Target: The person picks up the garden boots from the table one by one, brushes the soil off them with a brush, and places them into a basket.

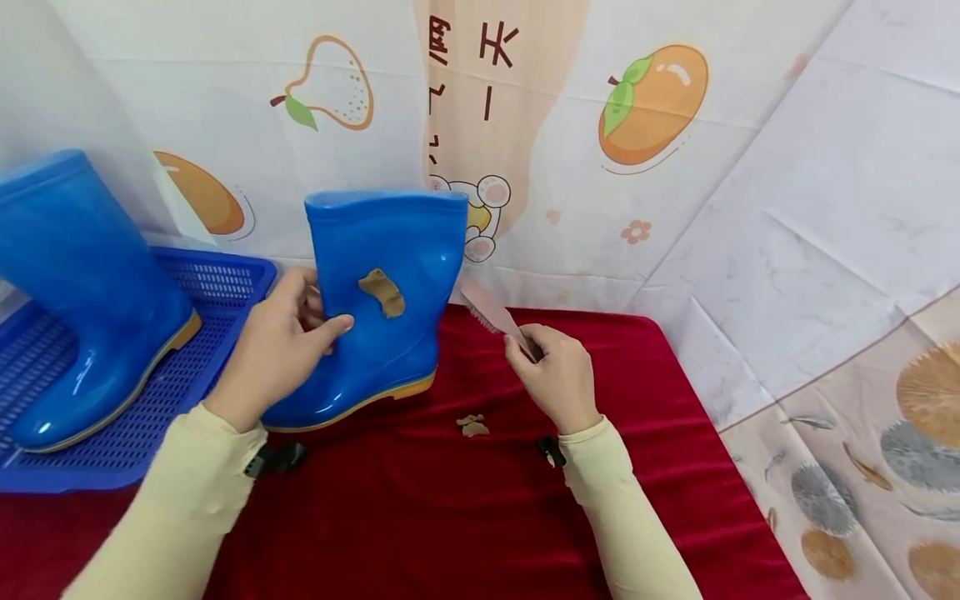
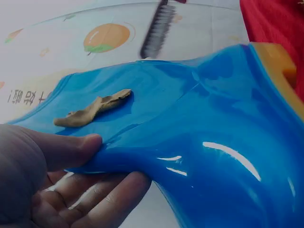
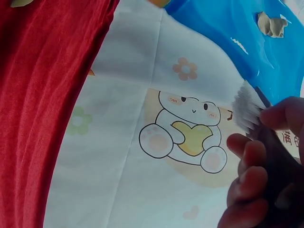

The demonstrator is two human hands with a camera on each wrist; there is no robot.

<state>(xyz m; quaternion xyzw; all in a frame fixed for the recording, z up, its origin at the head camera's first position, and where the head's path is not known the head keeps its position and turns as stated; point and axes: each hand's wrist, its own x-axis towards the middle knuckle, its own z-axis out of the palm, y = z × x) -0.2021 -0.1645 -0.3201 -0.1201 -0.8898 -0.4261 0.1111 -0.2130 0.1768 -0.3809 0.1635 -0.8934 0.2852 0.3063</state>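
A blue rubber boot (image 1: 408, 237) with a yellow sole is held up, tilted, over the red cloth. My left hand (image 1: 279, 346) grips the front of its shaft, thumb on the near side and fingers behind. On the shaft sticks a brown, clay-like lump (image 1: 383, 293), which stands out from the surface in the left wrist view (image 2: 92, 110). To the right of the boot, my right hand (image 1: 558, 375) holds a pink brush (image 1: 491, 312) by its handle. The brush's bristles (image 3: 247, 107) point towards the boot, close by the back of the shaft.
At the left, a second blue boot (image 1: 82, 292) stands in a blue plastic basket (image 1: 255, 275). Small brown bits (image 1: 473, 427) lie on the red cloth (image 1: 420, 517) between my forearms. A printed white curtain (image 1: 570, 167) hangs right behind the table.
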